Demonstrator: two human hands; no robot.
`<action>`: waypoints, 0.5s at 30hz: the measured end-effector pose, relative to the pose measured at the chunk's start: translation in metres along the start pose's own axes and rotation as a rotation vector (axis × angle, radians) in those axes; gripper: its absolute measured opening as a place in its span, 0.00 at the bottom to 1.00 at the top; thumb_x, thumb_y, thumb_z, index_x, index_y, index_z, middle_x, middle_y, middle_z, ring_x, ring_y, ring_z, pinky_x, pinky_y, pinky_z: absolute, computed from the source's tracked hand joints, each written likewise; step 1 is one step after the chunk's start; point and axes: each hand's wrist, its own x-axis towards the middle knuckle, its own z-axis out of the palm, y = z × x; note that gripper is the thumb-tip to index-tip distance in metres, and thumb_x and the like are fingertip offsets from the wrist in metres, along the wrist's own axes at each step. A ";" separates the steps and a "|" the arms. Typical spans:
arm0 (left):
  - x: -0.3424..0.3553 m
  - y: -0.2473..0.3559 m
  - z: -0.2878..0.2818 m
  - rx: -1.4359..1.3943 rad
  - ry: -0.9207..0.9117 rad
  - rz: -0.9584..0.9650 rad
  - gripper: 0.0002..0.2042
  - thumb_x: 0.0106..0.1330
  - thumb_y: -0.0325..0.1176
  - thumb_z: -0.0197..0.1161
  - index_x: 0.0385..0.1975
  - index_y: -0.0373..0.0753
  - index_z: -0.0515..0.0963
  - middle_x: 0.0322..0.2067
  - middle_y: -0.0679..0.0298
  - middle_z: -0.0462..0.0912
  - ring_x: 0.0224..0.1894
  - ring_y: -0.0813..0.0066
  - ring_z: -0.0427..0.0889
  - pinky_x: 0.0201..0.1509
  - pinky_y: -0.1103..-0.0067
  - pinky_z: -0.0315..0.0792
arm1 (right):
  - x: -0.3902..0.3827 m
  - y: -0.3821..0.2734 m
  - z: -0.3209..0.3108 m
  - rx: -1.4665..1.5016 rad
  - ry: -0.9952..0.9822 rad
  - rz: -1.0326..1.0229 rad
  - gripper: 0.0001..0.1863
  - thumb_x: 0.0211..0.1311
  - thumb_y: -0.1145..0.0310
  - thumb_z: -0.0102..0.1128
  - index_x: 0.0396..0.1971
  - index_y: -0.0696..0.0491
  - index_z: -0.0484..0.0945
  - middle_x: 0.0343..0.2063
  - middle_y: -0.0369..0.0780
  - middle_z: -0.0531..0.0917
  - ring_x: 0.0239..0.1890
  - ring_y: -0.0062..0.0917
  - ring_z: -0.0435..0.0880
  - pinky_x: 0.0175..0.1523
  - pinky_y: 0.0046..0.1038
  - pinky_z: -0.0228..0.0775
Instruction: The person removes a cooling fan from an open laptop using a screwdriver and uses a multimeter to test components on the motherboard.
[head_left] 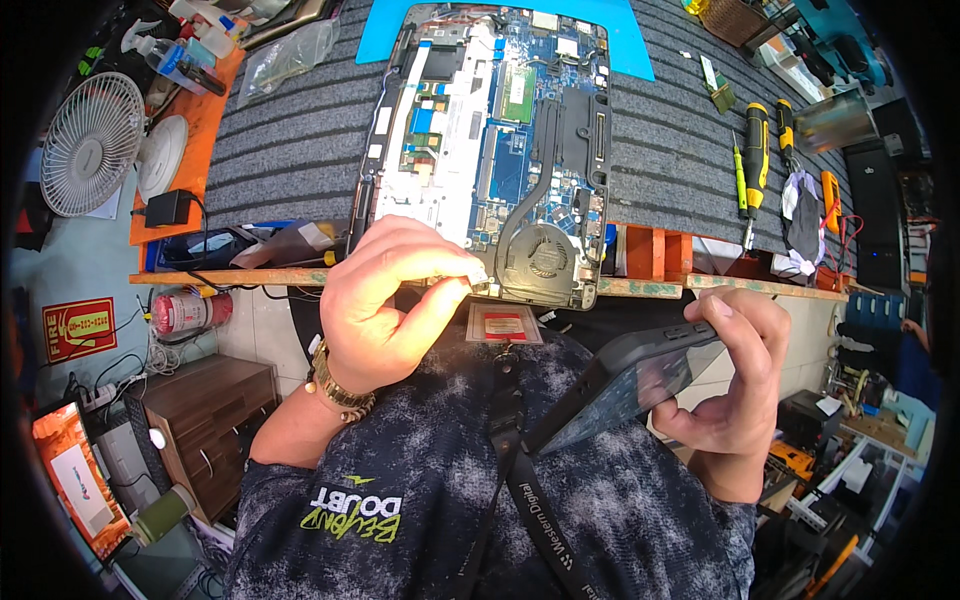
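My left hand (385, 300) is closed in a pinch at the near edge of an opened laptop (455, 130). Between thumb and forefinger is a small silvery piece (480, 277), too small to name. Under the fingers the laptop's bare inside shows, with a blue circuit board (508, 165), a green memory module (518, 93) and a round black cooling fan (545, 258) joined to a dark heat pipe. My right hand (735, 380) grips a smartphone (630, 380) in a black case, tilted, to the right of the laptop and in front of my chest.
The laptop lies on a grey ridged mat (290, 150), partly over a blue sheet (630, 40). Yellow-black screwdrivers (757, 150) and a multimeter (831, 200) lie at the right. A white fan (93, 143) and a black adapter (168, 208) are at the left. Open drawers show under the bench edge (640, 287).
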 end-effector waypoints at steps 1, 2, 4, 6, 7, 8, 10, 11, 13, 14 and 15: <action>0.000 0.000 0.001 -0.006 0.016 -0.001 0.09 0.64 0.17 0.71 0.43 0.33 0.89 0.40 0.59 0.93 0.45 0.64 0.88 0.54 0.69 0.81 | 0.000 0.000 0.000 0.000 -0.001 -0.002 0.51 0.32 0.79 0.79 0.70 0.56 0.80 0.54 0.46 0.80 0.53 0.41 0.85 0.58 0.40 0.82; 0.000 0.000 0.002 -0.011 0.032 -0.002 0.10 0.63 0.18 0.74 0.43 0.33 0.90 0.39 0.60 0.93 0.44 0.64 0.89 0.53 0.70 0.81 | 0.000 0.000 0.000 -0.001 -0.001 -0.004 0.51 0.32 0.79 0.79 0.70 0.56 0.80 0.54 0.46 0.80 0.53 0.41 0.85 0.58 0.40 0.83; 0.001 0.000 0.003 -0.021 0.049 -0.004 0.10 0.62 0.18 0.76 0.42 0.34 0.91 0.38 0.60 0.94 0.43 0.64 0.90 0.52 0.70 0.82 | 0.001 0.000 0.000 -0.005 -0.001 -0.005 0.51 0.32 0.79 0.79 0.70 0.56 0.80 0.55 0.47 0.80 0.53 0.41 0.85 0.58 0.40 0.83; 0.001 0.000 0.003 -0.030 0.054 -0.004 0.10 0.62 0.18 0.76 0.42 0.34 0.91 0.38 0.60 0.94 0.43 0.64 0.90 0.52 0.71 0.81 | 0.001 -0.001 0.000 -0.008 -0.003 -0.005 0.51 0.32 0.79 0.79 0.70 0.56 0.80 0.55 0.47 0.80 0.53 0.41 0.85 0.58 0.40 0.83; 0.001 0.000 0.003 -0.029 0.054 -0.003 0.09 0.62 0.18 0.76 0.42 0.34 0.91 0.38 0.60 0.94 0.43 0.64 0.90 0.52 0.71 0.81 | 0.001 -0.001 -0.001 -0.009 -0.005 -0.004 0.51 0.32 0.79 0.79 0.70 0.56 0.80 0.55 0.47 0.80 0.53 0.41 0.85 0.58 0.40 0.83; 0.001 0.000 0.003 -0.028 0.055 -0.002 0.09 0.62 0.18 0.76 0.42 0.34 0.91 0.38 0.60 0.94 0.43 0.64 0.90 0.52 0.71 0.81 | 0.001 -0.001 -0.001 -0.010 -0.006 -0.003 0.51 0.32 0.79 0.79 0.70 0.56 0.80 0.55 0.47 0.80 0.53 0.41 0.85 0.58 0.40 0.83; 0.001 0.000 0.002 -0.021 0.036 -0.002 0.09 0.64 0.19 0.75 0.43 0.33 0.90 0.39 0.59 0.93 0.44 0.64 0.89 0.53 0.70 0.81 | 0.001 -0.001 -0.001 -0.003 -0.007 -0.001 0.51 0.33 0.79 0.79 0.70 0.56 0.80 0.55 0.47 0.80 0.53 0.41 0.85 0.58 0.41 0.82; 0.000 0.000 0.000 -0.016 0.016 -0.002 0.08 0.65 0.19 0.73 0.43 0.32 0.89 0.40 0.59 0.92 0.45 0.63 0.88 0.54 0.69 0.80 | 0.000 0.000 0.000 0.001 -0.007 0.000 0.51 0.33 0.79 0.79 0.70 0.56 0.80 0.55 0.47 0.80 0.53 0.41 0.85 0.58 0.41 0.82; -0.001 0.000 -0.001 -0.009 -0.004 -0.006 0.08 0.67 0.19 0.71 0.44 0.31 0.88 0.41 0.58 0.92 0.46 0.63 0.87 0.55 0.68 0.80 | 0.000 -0.001 0.000 0.001 -0.005 0.003 0.50 0.33 0.79 0.79 0.69 0.56 0.80 0.55 0.47 0.80 0.54 0.41 0.85 0.58 0.41 0.82; -0.001 0.000 -0.001 -0.008 -0.005 -0.009 0.08 0.67 0.19 0.71 0.44 0.31 0.88 0.41 0.58 0.92 0.45 0.63 0.87 0.55 0.68 0.80 | 0.000 -0.001 0.000 0.001 -0.004 0.004 0.50 0.33 0.79 0.79 0.69 0.56 0.80 0.55 0.47 0.80 0.54 0.41 0.85 0.58 0.41 0.82; -0.001 0.000 -0.001 -0.008 -0.005 -0.014 0.08 0.67 0.19 0.71 0.44 0.31 0.88 0.41 0.58 0.92 0.45 0.64 0.87 0.55 0.68 0.80 | 0.000 0.000 0.001 0.002 0.000 0.002 0.50 0.33 0.79 0.79 0.69 0.56 0.80 0.55 0.47 0.80 0.54 0.41 0.85 0.58 0.40 0.82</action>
